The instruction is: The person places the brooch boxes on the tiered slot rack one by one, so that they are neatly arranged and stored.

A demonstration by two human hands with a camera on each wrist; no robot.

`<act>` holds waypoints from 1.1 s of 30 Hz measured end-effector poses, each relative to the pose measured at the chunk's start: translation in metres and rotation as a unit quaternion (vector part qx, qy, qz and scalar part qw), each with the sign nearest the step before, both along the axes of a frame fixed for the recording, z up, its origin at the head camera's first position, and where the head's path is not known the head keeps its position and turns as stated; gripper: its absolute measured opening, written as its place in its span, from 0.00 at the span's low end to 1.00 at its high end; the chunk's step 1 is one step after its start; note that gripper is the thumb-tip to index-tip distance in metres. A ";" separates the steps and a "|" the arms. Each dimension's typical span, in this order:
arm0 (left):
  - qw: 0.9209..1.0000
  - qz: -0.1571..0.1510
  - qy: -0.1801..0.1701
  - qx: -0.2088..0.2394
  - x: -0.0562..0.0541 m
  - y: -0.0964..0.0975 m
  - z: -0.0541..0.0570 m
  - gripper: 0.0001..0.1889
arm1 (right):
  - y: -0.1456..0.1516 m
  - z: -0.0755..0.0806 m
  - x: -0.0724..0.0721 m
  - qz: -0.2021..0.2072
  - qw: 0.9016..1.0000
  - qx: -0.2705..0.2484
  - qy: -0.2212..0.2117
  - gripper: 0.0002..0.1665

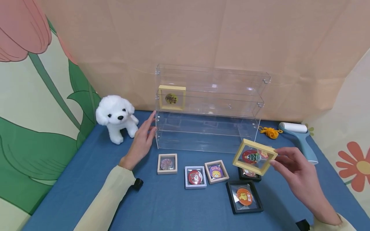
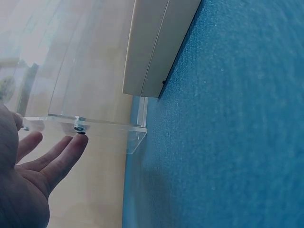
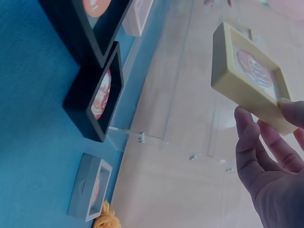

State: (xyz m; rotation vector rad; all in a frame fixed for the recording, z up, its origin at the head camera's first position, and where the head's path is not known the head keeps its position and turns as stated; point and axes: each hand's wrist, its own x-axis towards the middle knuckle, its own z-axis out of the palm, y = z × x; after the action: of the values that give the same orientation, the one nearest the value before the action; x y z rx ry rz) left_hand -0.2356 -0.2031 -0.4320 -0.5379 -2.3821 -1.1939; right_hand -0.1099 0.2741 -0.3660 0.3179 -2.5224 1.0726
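My right hand (image 1: pixel 300 179) pinches a pale yellow display frame (image 1: pixel 241 160) by its right edge, thumb on one side and fingers on the other. Behind its clear window sits a round red badge (image 3: pixel 255 69) with a green tree. The frame hangs tilted over the table, partly hiding a small black frame (image 1: pixel 244 175). My left hand (image 1: pixel 141 141) has its fingers extended at the left side of a clear acrylic shelf (image 1: pixel 202 141); in the left wrist view the fingertips are by a metal screw (image 2: pixel 80 126). Another yellow frame (image 1: pixel 172 87) stands upright at the shelf's upper left.
Before the shelf lie a cream frame (image 1: pixel 167 172), a white frame (image 1: pixel 195 186), a beige frame (image 1: pixel 218 180) and a larger black frame (image 1: pixel 247 211). A white plush dog (image 1: pixel 115 110) sits left. Orange yarn (image 1: pixel 271 132) and a blue-handled lint roller (image 1: pixel 304 144) lie right.
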 end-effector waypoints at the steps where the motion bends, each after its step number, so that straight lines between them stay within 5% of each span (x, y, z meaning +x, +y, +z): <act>1: 1.000 -0.001 0.000 0.000 0.000 0.000 0.000 0.35 | -0.001 0.001 -0.001 0.001 1.000 0.000 0.001 0.24; 33: 1.000 -0.005 0.004 0.007 -0.002 -0.001 -0.002 0.36 | -0.041 0.012 -0.038 0.034 0.999 -0.028 0.030 0.25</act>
State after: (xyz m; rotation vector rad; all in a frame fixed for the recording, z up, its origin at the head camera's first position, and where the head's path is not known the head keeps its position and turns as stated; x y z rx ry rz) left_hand -0.2376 -0.2036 -0.4339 -0.5506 -2.3669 -1.2094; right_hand -0.1480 0.2331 -0.3539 0.4180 -2.4395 1.1391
